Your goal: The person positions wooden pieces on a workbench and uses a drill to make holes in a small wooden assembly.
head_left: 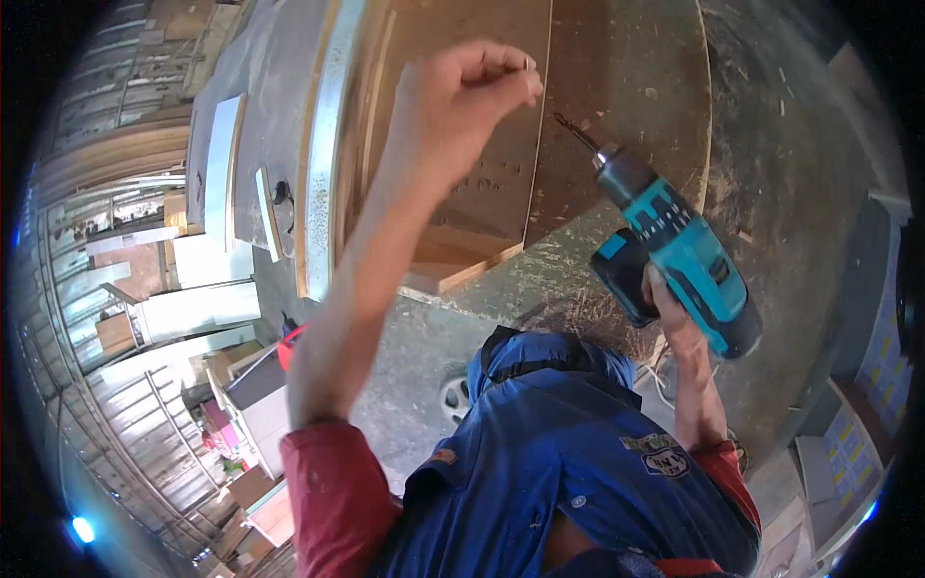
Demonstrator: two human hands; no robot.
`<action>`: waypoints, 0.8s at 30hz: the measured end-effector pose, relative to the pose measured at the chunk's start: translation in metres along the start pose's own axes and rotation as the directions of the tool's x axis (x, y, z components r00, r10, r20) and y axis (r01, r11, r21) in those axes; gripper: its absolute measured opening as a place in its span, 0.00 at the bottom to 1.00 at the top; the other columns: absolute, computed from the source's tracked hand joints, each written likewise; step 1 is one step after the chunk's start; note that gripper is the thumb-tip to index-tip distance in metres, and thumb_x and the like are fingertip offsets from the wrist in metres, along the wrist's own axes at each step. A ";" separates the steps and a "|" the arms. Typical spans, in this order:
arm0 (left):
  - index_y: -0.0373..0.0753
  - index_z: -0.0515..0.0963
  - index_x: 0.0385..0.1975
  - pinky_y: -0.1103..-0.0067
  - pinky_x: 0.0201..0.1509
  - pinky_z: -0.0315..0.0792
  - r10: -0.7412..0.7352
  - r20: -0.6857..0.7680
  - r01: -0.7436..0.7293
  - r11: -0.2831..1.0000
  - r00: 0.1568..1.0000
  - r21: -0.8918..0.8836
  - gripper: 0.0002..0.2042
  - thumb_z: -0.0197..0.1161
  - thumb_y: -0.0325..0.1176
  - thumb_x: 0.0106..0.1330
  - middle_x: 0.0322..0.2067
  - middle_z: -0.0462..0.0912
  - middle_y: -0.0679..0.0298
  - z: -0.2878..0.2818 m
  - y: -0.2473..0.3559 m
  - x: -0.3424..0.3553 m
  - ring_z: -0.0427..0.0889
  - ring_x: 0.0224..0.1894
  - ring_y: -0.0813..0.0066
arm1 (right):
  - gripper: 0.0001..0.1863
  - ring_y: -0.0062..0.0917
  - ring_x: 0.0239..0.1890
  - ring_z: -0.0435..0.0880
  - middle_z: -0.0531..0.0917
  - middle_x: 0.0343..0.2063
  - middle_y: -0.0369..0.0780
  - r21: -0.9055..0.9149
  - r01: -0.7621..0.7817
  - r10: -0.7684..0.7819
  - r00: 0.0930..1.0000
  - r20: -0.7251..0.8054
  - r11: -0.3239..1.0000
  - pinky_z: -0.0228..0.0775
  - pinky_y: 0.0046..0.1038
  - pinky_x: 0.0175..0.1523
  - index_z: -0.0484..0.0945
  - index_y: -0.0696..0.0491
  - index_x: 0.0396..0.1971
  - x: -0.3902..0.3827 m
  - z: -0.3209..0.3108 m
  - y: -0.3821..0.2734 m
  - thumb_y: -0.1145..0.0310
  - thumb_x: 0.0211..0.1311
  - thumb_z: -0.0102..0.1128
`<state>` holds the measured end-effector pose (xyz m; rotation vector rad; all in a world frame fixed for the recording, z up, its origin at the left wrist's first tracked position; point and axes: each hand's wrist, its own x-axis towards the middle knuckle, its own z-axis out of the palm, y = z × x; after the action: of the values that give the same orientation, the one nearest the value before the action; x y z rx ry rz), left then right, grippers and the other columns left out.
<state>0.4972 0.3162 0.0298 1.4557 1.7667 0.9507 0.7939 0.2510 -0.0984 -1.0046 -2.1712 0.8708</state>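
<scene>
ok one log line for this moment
left hand: pinching small screw | right hand: gripping drill | bit off boards

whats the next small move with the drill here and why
Probably bring the left hand down to the brown board and swing the teal drill toward it. The left fingertips are pinched together as if on something small, too tiny to identify, raised above the board, while the right hand holds the drill with its bit in the air, off the board.
</scene>
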 end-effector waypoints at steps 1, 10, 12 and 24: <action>0.33 0.79 0.45 0.78 0.49 0.79 -0.026 -0.062 0.013 0.979 0.998 -0.204 0.11 0.63 0.30 0.65 0.37 0.86 0.57 0.003 0.007 -0.019 0.85 0.42 0.73 | 0.09 0.18 0.22 0.72 0.75 0.18 0.33 -0.046 0.034 -0.033 0.999 0.005 0.998 0.64 0.22 0.29 0.75 0.56 0.25 -0.013 0.007 0.005 0.72 0.67 0.54; 0.37 0.77 0.43 0.76 0.45 0.83 -0.291 -0.126 -0.021 0.338 0.948 -0.941 0.07 0.61 0.28 0.68 0.39 0.84 0.57 0.042 0.025 -0.134 0.85 0.42 0.68 | 0.12 0.20 0.24 0.73 0.75 0.20 0.35 0.584 -0.199 0.212 0.976 0.047 0.787 0.65 0.24 0.31 0.73 0.56 0.23 -0.042 0.003 -0.065 0.70 0.69 0.53; 0.38 0.77 0.42 0.77 0.43 0.83 -0.306 -0.122 -0.028 0.294 0.944 -0.955 0.06 0.62 0.29 0.68 0.38 0.84 0.59 0.053 0.023 -0.146 0.85 0.42 0.69 | 0.12 0.20 0.24 0.73 0.75 0.20 0.36 0.579 -0.182 0.215 0.977 0.011 0.795 0.65 0.24 0.32 0.73 0.56 0.23 -0.057 0.002 -0.065 0.70 0.68 0.53; 0.39 0.75 0.44 0.78 0.42 0.82 -0.313 -0.071 0.004 0.231 0.947 -0.973 0.09 0.64 0.30 0.67 0.38 0.83 0.61 0.086 0.007 -0.159 0.85 0.41 0.70 | 0.12 0.21 0.22 0.73 0.76 0.18 0.35 0.339 -0.223 0.260 0.963 -0.068 0.914 0.65 0.25 0.31 0.75 0.55 0.22 -0.085 -0.010 -0.059 0.68 0.67 0.56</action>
<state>0.6002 0.1717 -0.0037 0.2754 0.9446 1.7327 0.8221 0.1564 -0.0675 -1.1340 -1.7544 1.2156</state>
